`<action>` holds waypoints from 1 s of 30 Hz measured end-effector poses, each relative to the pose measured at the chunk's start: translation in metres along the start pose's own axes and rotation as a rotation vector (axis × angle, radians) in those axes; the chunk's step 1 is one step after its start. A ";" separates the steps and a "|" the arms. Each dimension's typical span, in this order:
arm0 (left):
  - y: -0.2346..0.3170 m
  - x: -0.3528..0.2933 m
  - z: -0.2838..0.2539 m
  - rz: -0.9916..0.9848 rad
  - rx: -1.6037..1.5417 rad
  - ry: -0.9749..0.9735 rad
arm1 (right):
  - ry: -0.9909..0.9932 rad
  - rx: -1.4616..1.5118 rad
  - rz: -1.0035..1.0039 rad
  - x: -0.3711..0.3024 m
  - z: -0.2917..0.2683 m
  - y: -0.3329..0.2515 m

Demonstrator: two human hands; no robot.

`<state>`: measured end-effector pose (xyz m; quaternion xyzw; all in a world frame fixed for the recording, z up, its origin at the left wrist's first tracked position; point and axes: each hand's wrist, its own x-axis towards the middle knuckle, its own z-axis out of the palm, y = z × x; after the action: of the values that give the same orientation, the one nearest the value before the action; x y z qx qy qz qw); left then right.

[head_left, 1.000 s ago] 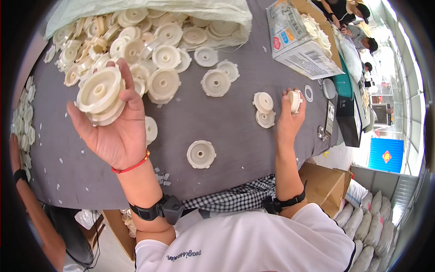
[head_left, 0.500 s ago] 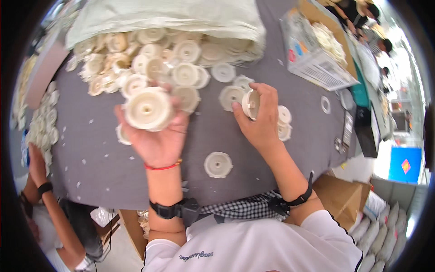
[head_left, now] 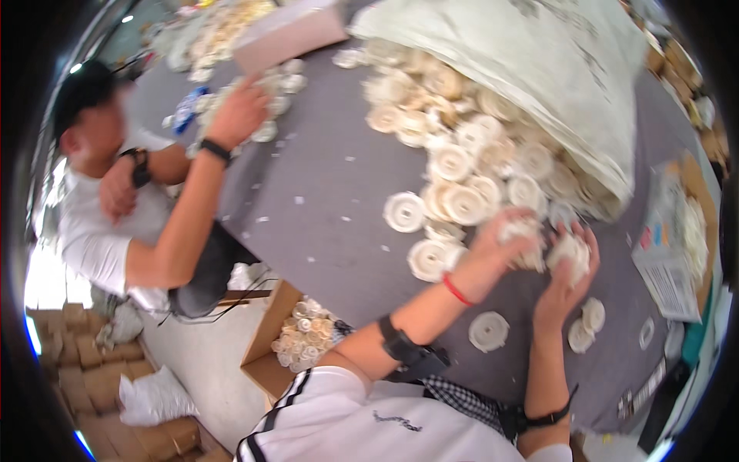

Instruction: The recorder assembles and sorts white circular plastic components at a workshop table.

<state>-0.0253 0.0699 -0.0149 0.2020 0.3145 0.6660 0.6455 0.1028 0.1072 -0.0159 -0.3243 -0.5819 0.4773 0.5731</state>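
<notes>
My left hand, with a red string at its wrist, is closed around blurred white plastic parts. Close beside it on the right, my right hand has its fingers curled around another whitish plastic part; motion blur hides how many pieces each hand holds. Below and between them a single round white disc lies flat on the grey cloth. Just beyond the left hand spreads a heap of cream round plastic parts, spilling from the mouth of a large white woven sack.
Two small discs and a thin ring lie to the right. A carton with white pieces stands at the right edge. On the left a co-worker reaches toward another pile. Below the table edge, a box holds more parts.
The view has swung left, bringing the co-worker and the floor box into sight. My hands have come close together, each still holding white parts.
</notes>
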 end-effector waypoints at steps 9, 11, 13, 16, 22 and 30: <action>-0.011 -0.004 0.019 0.072 0.486 -0.189 | -0.068 0.038 0.157 -0.012 -0.010 0.006; -0.013 -0.004 0.019 0.075 0.448 -0.215 | -0.055 0.077 0.103 -0.012 -0.014 0.014; -0.016 -0.003 0.018 0.075 0.407 -0.244 | -0.038 0.111 0.049 -0.010 -0.016 0.015; -0.015 -0.001 0.016 0.044 0.252 -0.305 | 0.068 0.062 0.164 -0.006 -0.013 0.013; -0.009 0.001 0.014 -0.104 0.357 -0.271 | -0.031 0.101 0.228 -0.007 -0.020 0.015; -0.002 -0.002 0.020 -0.308 -0.368 -0.349 | -0.049 0.172 0.276 -0.010 -0.017 0.014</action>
<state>-0.0102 0.0708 -0.0021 0.1430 0.0996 0.5613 0.8091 0.1183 0.1063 -0.0345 -0.3392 -0.5027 0.6071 0.5134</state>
